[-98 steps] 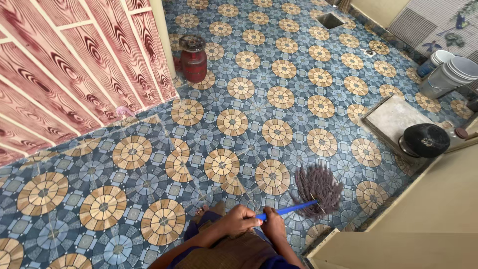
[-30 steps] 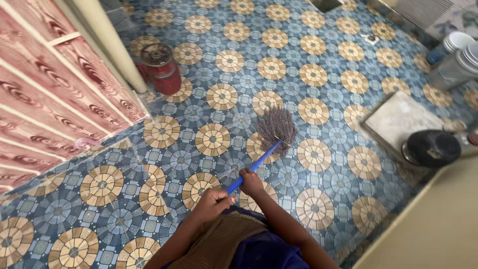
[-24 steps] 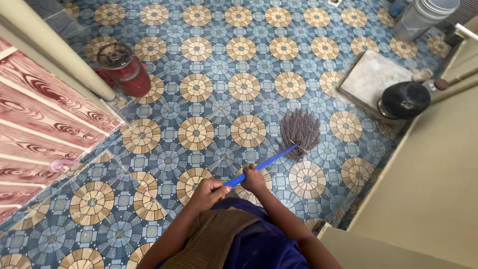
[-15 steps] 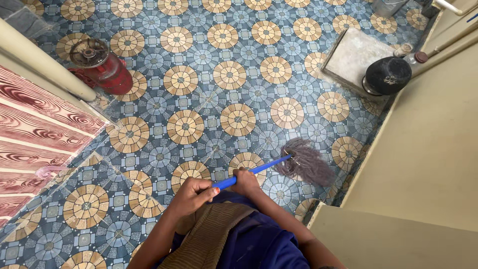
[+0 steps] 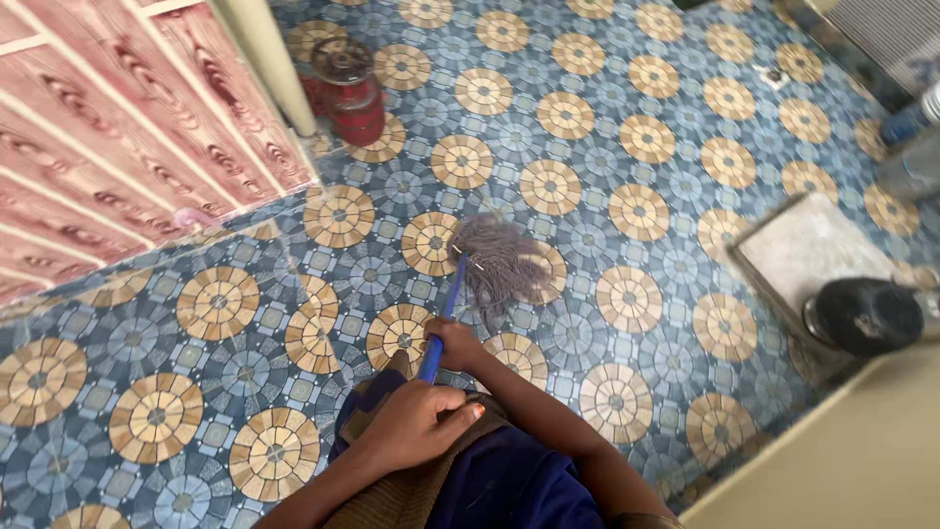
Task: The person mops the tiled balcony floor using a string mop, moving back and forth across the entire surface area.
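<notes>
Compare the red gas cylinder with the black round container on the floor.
The red gas cylinder stands at the upper left beside the wood-grain door; the black round container sits at the right edge next to a grey slab. The cylinder has a ring handle on top; the container looks squat with a domed top. Both rest on the patterned tiles.

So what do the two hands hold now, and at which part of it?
Both hold the mop by its blue handle: the right hand grips it lower, nearer the grey head, and the left hand closes around its upper end.

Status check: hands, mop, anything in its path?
Left hand and right hand both grip blue mop handle. Mop head on tiled floor. Path clear; red cylinder well off.
</notes>
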